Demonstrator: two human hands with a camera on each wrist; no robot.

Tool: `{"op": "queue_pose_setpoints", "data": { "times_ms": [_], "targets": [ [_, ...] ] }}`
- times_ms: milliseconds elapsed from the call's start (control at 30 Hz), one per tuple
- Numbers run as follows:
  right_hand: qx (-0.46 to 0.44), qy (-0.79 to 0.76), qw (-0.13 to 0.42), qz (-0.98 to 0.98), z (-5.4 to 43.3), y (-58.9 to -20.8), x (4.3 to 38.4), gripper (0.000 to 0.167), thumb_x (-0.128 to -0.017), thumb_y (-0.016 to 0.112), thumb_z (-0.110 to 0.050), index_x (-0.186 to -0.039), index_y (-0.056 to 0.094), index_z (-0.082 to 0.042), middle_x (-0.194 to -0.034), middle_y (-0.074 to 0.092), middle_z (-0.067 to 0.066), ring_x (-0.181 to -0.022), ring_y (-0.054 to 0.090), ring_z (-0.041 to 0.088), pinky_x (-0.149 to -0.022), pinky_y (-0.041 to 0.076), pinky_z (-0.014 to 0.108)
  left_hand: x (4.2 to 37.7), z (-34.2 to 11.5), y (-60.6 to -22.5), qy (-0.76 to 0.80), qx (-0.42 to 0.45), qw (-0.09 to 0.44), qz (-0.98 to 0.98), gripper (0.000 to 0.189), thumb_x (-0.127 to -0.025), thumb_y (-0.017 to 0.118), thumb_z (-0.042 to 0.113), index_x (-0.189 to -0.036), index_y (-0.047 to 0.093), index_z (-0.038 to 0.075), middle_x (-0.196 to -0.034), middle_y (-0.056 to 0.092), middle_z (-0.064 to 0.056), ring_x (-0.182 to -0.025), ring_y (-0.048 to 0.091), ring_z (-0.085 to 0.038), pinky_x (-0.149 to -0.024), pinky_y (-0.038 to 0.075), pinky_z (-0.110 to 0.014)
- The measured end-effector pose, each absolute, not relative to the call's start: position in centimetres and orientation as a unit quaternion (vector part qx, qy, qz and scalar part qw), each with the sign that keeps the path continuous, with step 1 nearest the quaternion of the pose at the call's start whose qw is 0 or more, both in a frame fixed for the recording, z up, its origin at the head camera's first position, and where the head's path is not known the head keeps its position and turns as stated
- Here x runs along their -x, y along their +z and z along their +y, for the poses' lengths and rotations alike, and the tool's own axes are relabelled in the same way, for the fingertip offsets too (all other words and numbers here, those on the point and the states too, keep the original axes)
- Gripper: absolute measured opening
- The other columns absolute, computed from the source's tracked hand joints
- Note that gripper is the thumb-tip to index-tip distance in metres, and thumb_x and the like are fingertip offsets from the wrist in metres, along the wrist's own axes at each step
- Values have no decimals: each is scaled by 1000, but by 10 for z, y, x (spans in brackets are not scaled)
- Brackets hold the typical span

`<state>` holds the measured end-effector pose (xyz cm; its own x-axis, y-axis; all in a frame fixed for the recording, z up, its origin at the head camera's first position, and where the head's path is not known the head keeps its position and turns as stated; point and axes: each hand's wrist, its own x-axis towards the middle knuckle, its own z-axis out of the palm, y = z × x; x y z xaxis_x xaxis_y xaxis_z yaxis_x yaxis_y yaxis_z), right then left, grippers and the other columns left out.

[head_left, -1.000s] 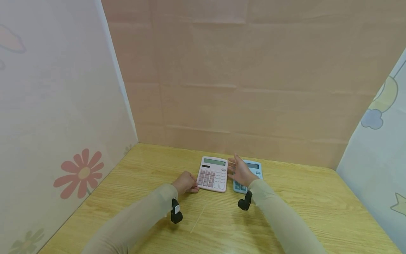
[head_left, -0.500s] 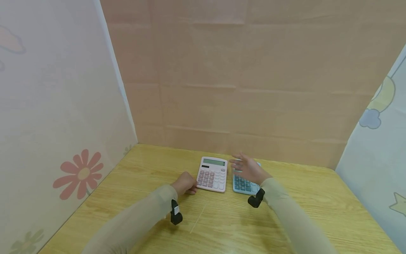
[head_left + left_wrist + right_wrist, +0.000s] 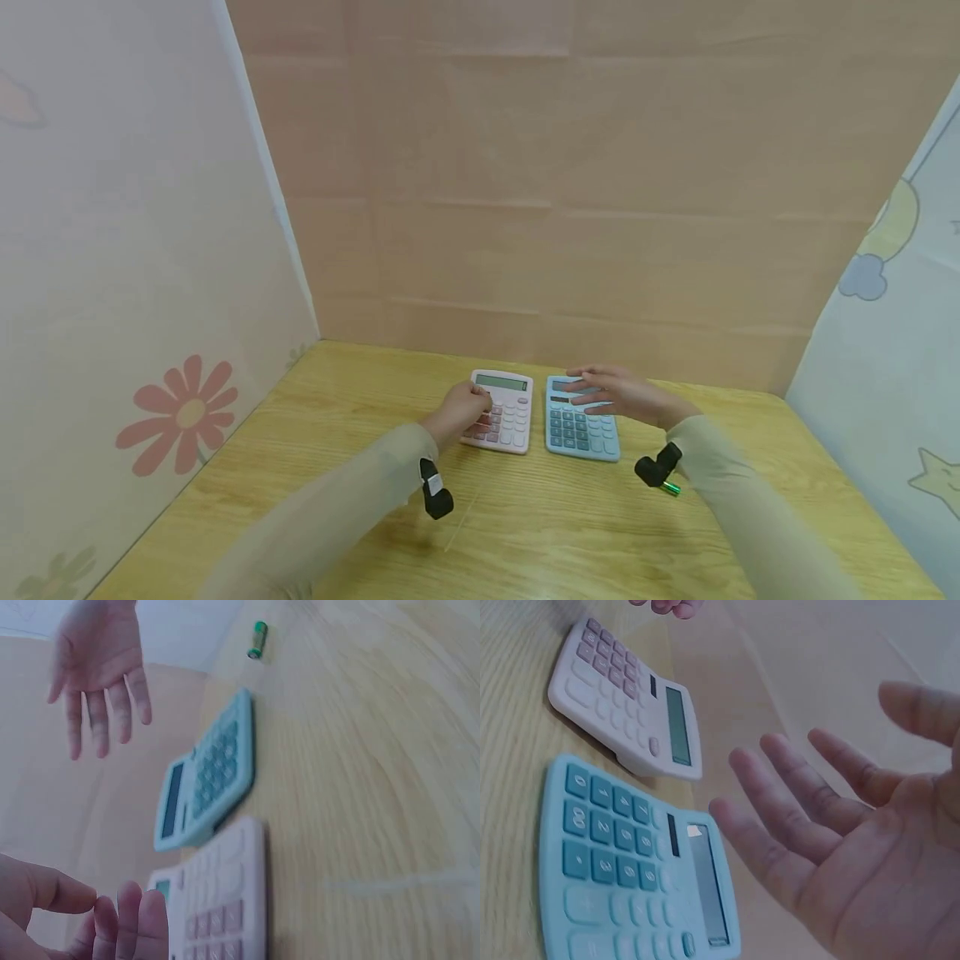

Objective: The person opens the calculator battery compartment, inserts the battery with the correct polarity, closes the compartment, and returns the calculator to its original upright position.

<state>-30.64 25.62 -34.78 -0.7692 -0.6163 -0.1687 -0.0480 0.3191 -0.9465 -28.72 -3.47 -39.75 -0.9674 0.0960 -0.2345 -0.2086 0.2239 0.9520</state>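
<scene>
Pink calc (image 3: 508, 417) nr L hand (image 3: 461, 407), fingers curled in. R hand (image 3: 626, 396) above blue calc (image 3: 582, 431), fingers spread

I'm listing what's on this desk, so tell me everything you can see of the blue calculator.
The blue calculator looks plastic, with rounded corners, darker teal number keys, paler other keys, a small dark strip and a grey display. It lies face up on the wood-grain table, right of the pink calculator and apart from it. The right hand hovers above it without touching.
</scene>
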Motion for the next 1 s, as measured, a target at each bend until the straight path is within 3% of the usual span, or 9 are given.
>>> {"op": "queue_pose_setpoints", "data": {
  "times_ms": [133,233,467,700,833,933,1000],
  "targets": [
    [188,-543,245,781,273,-345,308,54,-107,35,-30,-148,25,4,-140,47,24,-126,53,35,-109,37,56,287,-17,-386,632,11,141,761,28,-100,47,14,-121,52,-5,-115,60,-23,-91,66,-27,-82,58,-38],
    [170,-554,232,781,283,-347,311,53,-107,34,-29,-147,25,4,-137,48,22,-125,54,32,-108,39,55,286,-4,-382,634,0,150,759,34,-101,47,16,-127,51,-5,-116,61,-21,-97,66,-30,-84,57,-37],
    [123,-565,216,787,296,-355,317,53,-108,30,-27,-150,21,4,-146,31,32,-135,36,47,-110,38,53,287,25,-385,656,12,180,733,43,-99,50,18,-136,46,-5,-128,56,-24,-113,59,-35,-93,54,-39],
    [73,-587,213,777,304,-365,324,55,-108,25,-26,-151,12,5,-152,20,33,-141,25,46,-112,37,48,286,42,-392,661,35,218,717,52,-96,54,24,-139,44,-3,-139,45,-29,-125,49,-39,-105,45,-46],
    [57,-600,217,768,306,-370,327,55,-107,23,-24,-152,8,5,-154,14,33,-142,22,45,-113,36,46,283,50,-394,678,58,234,694,62,-94,56,22,-146,33,-4,-147,34,-31,-133,39,-40,-112,37,-49],
    [38,-602,216,767,306,-376,329,55,-107,23,-23,-152,6,5,-155,12,33,-142,21,45,-115,33,47,281,56,-394,694,77,234,677,70,-92,56,14,-149,21,-6,-150,26,-28,-130,37,-38,-112,36,-46],
    [26,-605,216,766,305,-379,331,56,-107,24,-23,-151,4,6,-155,10,33,-141,20,45,-116,30,49,279,59,-395,691,81,234,679,67,-92,54,11,-148,21,-8,-150,26,-29,-129,36,-37,-110,38,-45]
  ]
}}
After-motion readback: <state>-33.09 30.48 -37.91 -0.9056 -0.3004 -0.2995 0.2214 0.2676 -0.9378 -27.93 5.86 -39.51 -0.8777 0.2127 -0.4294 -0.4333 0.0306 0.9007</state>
